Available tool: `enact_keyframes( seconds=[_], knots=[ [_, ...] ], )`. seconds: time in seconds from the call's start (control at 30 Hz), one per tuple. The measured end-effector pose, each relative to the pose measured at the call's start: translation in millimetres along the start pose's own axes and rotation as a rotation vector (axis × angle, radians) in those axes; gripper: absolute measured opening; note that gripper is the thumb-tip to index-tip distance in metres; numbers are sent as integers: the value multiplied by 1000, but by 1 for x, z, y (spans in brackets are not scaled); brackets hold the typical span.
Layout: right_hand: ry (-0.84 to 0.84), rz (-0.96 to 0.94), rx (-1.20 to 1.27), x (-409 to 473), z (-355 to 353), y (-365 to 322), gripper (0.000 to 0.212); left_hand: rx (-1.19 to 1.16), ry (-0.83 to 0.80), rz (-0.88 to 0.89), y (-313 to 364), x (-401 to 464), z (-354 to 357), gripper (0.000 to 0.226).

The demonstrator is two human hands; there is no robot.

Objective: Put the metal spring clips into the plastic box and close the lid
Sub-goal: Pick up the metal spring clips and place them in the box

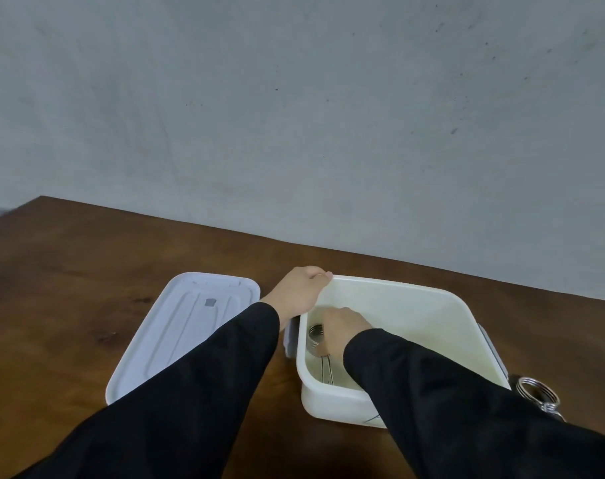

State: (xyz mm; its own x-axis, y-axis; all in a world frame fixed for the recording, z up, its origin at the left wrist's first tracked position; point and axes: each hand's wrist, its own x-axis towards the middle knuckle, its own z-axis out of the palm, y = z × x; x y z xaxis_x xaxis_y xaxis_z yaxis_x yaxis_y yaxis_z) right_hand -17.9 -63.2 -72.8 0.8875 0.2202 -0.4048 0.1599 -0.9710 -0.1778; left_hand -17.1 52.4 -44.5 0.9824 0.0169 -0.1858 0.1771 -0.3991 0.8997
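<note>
spring clip (pixel 316 339) of bright silver metal lies inside the box (pixel 415 305), at the left end, close to the left wall. its round coiled part is up near the right hand (pixel 342 328); two thin wire legs run from the coil toward the near wall along the box floor. right hand is down in the box, fingers curled around the coil; how firm the hold is cannot be told, fingers hide the contact. second spring clip (pixel 536 392), same silver coil, lies on the desk (pixel 86 271) just outside the near right corner of the box, partly hidden by the right sleeve (pixel 467 409).

box: cream-white plastic, rectangular, rounded corners, open, with grey latches on the left and right ends. left hand (pixel 299 288) grips the far left corner of the rim, fingers closed over the edge. lid (pixel 187 326): pale grey-white, ribbed, small grey square near its middle, lies flat on the desk left of the box, near but apart from it, partly covered by the left sleeve (pixel 190 392). desk is dark brown wood. both sleeves black.
</note>
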Motion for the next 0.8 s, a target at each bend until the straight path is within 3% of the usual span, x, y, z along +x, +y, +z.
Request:
enact_keyframes(
  seconds=[0.17, 0.37, 0.57, 0.7, 0.8],
  knots=[
    [5, -38, -20, 0, -2, 3, 46, 16, 2, 2, 0, 1, 0, 41],
    [46, -146, -23, -11, -10, 14, 34, 30, 18, 11, 1, -1, 0, 40],
    [463, -282, 102, -56, -57, 53, 31, 31, 42, 30, -5, 7, 0, 34],
    [682, -79, 284, -75, -95, 147, 34, 60, 55, 22, -5, 9, 1, 39],
    [603, 197, 210, -83, -95, 236, 25, 90, 63, 27, -4, 10, 1, 39]
  ],
)
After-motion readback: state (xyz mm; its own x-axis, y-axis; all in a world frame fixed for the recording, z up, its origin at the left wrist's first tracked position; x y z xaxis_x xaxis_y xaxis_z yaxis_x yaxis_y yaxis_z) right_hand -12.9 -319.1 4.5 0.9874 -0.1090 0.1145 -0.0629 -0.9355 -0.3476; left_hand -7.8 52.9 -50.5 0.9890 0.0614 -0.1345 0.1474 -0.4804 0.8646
